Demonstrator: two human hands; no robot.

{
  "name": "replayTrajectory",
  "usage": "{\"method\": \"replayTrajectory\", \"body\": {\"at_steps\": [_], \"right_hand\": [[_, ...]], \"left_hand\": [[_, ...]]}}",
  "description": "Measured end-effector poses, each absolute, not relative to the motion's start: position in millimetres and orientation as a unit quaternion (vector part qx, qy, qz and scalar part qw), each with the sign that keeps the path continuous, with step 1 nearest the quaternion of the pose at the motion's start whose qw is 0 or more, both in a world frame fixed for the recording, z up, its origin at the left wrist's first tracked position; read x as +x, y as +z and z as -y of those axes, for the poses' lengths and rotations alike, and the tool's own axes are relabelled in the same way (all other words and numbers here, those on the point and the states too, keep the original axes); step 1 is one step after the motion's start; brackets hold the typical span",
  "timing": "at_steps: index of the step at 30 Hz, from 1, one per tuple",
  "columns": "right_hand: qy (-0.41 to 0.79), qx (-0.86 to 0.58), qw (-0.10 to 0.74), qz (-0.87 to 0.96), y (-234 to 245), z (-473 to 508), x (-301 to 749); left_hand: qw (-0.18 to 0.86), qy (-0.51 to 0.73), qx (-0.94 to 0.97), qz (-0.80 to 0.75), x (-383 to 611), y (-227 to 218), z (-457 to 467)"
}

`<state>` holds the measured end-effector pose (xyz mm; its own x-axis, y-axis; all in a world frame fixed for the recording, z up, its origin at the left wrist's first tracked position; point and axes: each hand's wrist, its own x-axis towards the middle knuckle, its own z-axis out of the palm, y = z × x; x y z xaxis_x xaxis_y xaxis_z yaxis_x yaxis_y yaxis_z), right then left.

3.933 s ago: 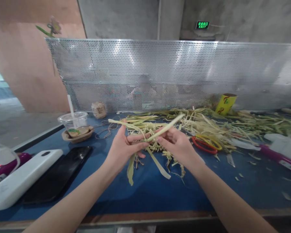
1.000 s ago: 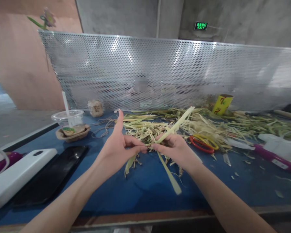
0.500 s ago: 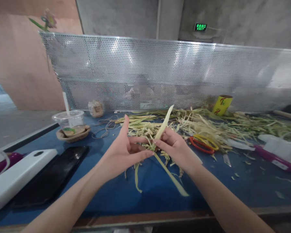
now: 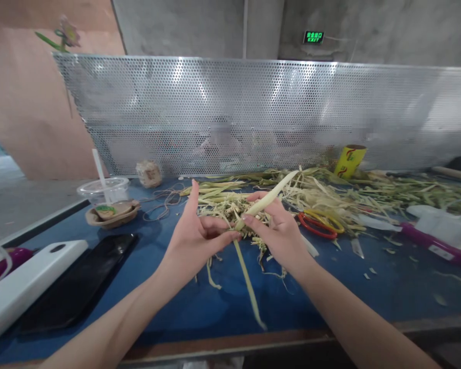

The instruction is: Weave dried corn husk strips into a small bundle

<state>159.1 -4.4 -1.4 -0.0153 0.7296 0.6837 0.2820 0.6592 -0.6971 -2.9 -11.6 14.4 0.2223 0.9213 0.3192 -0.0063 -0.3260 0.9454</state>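
Thumb and fingers of my left hand [image 4: 194, 233] pinch the base of some pale green plant strips that look like corn husk; my left index finger points up. A long thin strip [image 4: 246, 274] hangs from that pinch toward the table's front edge. My right hand [image 4: 284, 230] grips a wider pale husk strip [image 4: 278, 188] between thumb and fingers, its free end slanting up to the right. The strips meet between my hands, where fingers partly hide the join. Behind and below the hands is a knobbly, frayed plaited husk piece [image 4: 230, 205] with loose ends.
Red-and-yellow-handled scissors [image 4: 318, 225] lie right of my right hand. Loose husks [image 4: 311, 192] and a yellow roll [image 4: 349, 161] are farther back, before a perforated metal screen [image 4: 215, 102]. A black phone [image 4: 80, 282], white power bank [image 4: 34, 279] and plastic cup [image 4: 105, 189] sit left.
The wide strip in my right hand has tipped over to the right and leans lower. The thin hanging strip has swung left, now pointing more steeply down. The view has shifted slightly.
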Motion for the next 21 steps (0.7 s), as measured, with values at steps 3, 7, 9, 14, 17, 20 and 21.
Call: {"method": "replayTrajectory", "body": {"at_steps": [3, 7, 9, 14, 17, 20, 21], "right_hand": [[0.197, -0.358, 0.613, 0.676, -1.4, 5.2, 159.1], [0.234, -0.367, 0.616, 0.656, -2.2, 4.4, 158.7], [0.25, -0.373, 0.608, 0.655, -2.9, 3.4, 158.8], [0.313, -0.374, 0.581, 0.651, -4.4, 0.3, 159.9], [0.333, -0.37, 0.585, 0.64, -5.2, -0.4, 159.7], [0.337, -0.362, 0.583, 0.644, -6.1, 0.4, 159.0], [0.333, -0.361, 0.584, 0.646, -6.1, 0.9, 158.8]], "left_hand": [[0.468, 0.49, 0.639, -0.365, -4.3, 15.1, 11.6], [0.498, 0.48, 0.616, -0.376, -7.0, 16.8, 10.3], [0.513, 0.476, 0.604, -0.382, -7.7, 18.0, 10.2], [0.566, 0.45, 0.581, -0.372, -8.2, 19.9, 11.3], [0.575, 0.469, 0.564, -0.364, -8.4, 18.8, 11.6], [0.586, 0.472, 0.556, -0.353, -8.1, 17.3, 12.9], [0.595, 0.469, 0.555, -0.345, -7.9, 17.1, 13.6]]}}
